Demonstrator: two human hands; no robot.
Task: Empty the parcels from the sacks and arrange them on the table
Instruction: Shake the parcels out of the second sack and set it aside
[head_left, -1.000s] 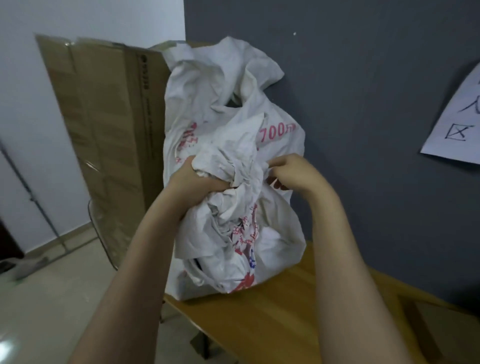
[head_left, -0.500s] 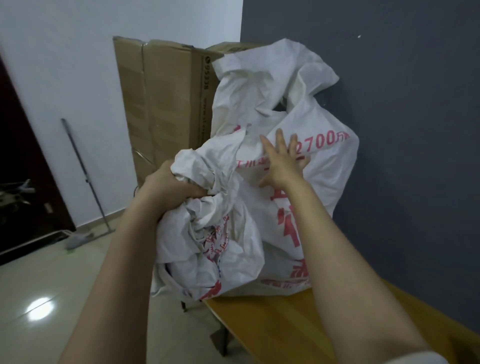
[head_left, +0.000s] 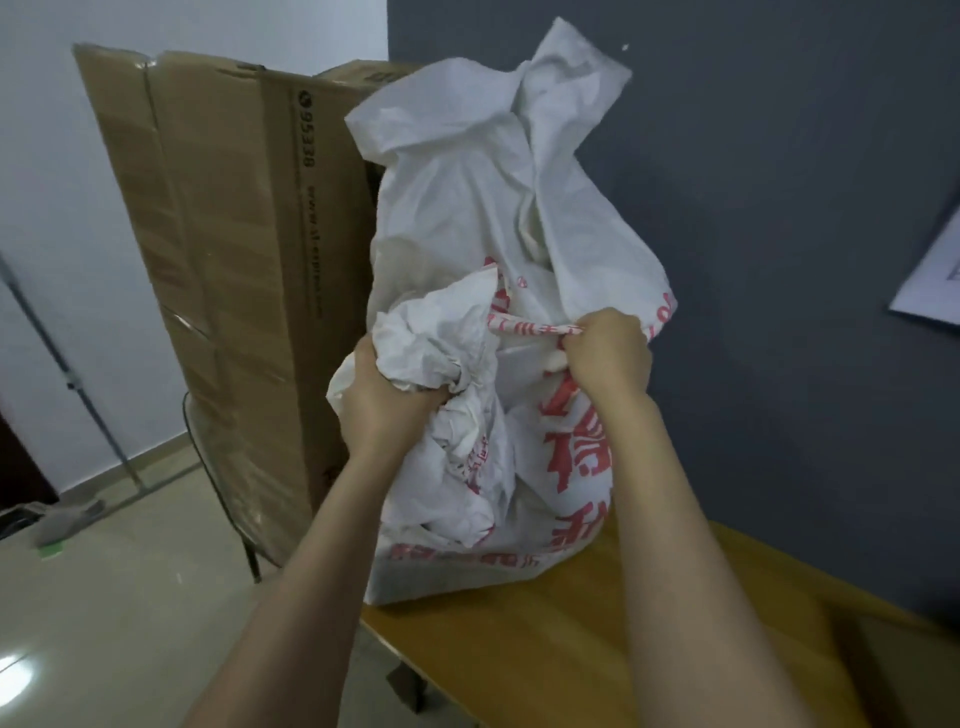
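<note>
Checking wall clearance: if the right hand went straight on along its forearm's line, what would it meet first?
Most likely the white sack, whose rolled edge the right hand grips; its bulk fills that line. The grey wall lies beyond, depth unclear.

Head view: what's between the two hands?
In the head view, a taut twisted strip of the white, red-printed woven sack runs between left hand and right hand.
</note>
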